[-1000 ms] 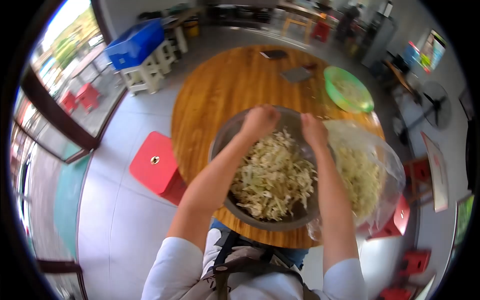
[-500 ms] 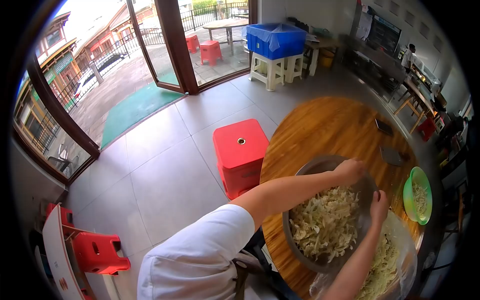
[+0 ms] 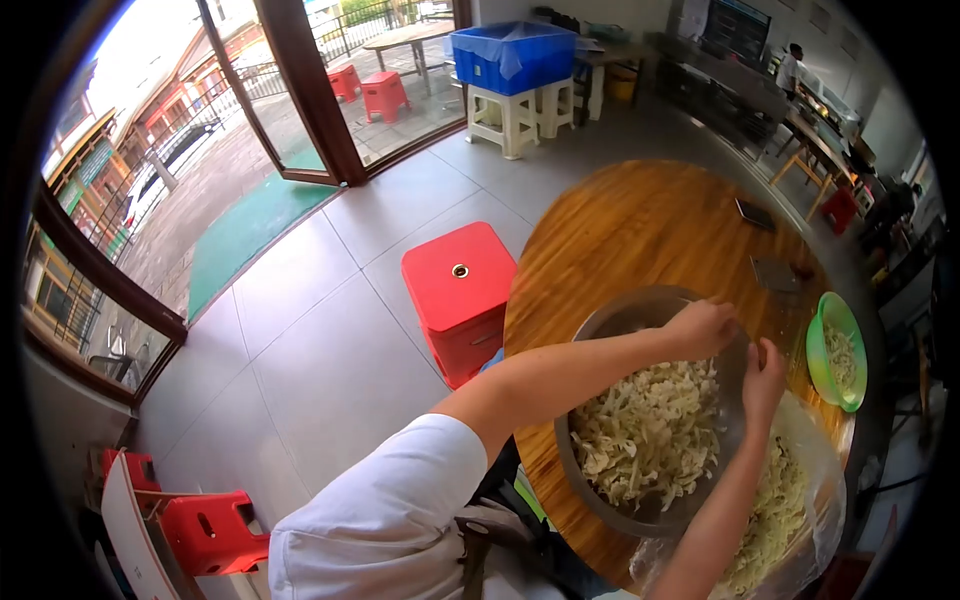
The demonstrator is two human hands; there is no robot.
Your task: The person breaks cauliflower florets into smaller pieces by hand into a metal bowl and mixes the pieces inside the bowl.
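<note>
- The big metal bowl (image 3: 640,312) is sitting on the round wooden table (image 3: 640,220), close to the near edge, and it's holding a big heap of pale shreds (image 3: 645,435).
- My left hand (image 3: 703,328) is hovering around the bowl's far right part, fingers curled in pretty narrow. Can't tell if they're closing on anything.
- My right hand (image 3: 765,375) is sitting right by the bowl's right rim, fingers bent and pointing up toward the left one. Can't really tell if it's gripping the rim or something small.
- The two hands are staying near each other, with a small gap showing between them.
- A clear plastic bag (image 3: 828,490) is lying just beside the bowl, by the table's right edge, and it's holding more shreds. My right forearm is crossing in front of part of it.
- A green bowl (image 3: 820,350) is sitting further up that right edge, with some shreds in it too.
- A phone (image 3: 755,213) and a flat grey thing (image 3: 775,274) are lying toward the far right edge.
- A red stool (image 3: 460,270) is standing beside the table's left edge.
</note>
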